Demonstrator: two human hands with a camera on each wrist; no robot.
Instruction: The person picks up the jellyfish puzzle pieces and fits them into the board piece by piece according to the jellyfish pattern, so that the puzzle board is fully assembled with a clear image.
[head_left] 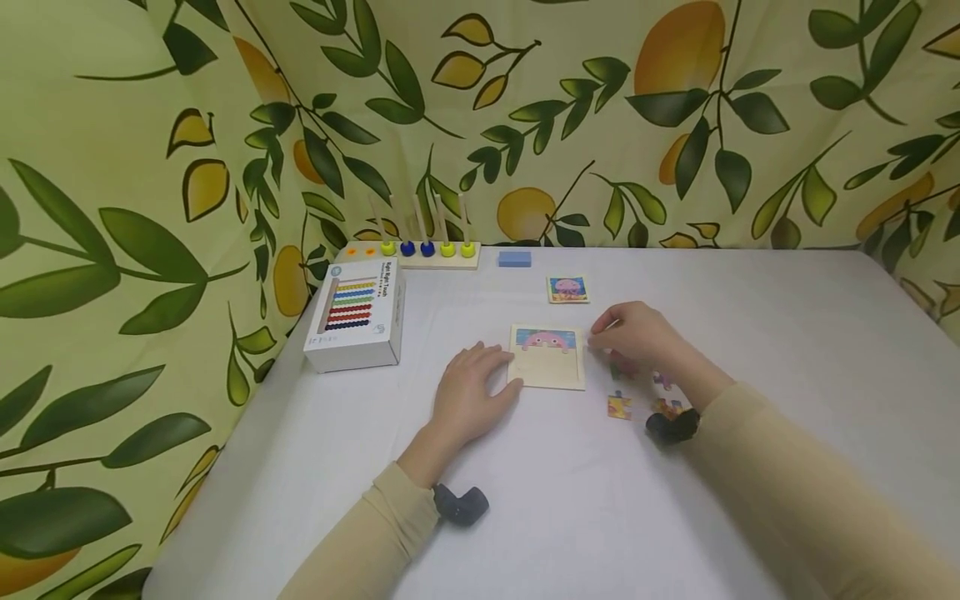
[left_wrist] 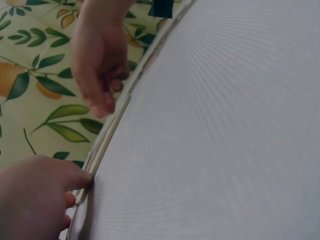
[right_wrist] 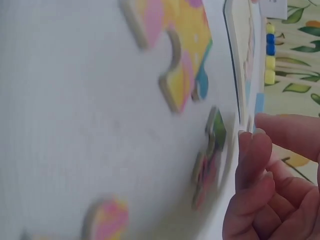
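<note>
A square wooden puzzle board (head_left: 547,377) lies on the table, its top part filled with a pink figure on blue and the lower part bare wood. My left hand (head_left: 468,396) rests at the board's left side, thumb and fingertips touching its edge; the thumb (left_wrist: 79,177) shows against that edge in the left wrist view. My right hand (head_left: 637,337) is at the board's right edge, fingers loosely bent with fingertips close together and nothing visible between them. Loose jigsaw pieces lie below it, including a yellow piece (head_left: 618,406) and a green-and-pink piece (right_wrist: 216,131).
A small square picture card (head_left: 567,289) lies behind the board, with a blue block (head_left: 514,259) farther back. At the back left stand a wooden peg stand with beads (head_left: 468,260) and a white box (head_left: 356,354) picturing an abacus. Patterned cloth (head_left: 555,125) hangs behind the table.
</note>
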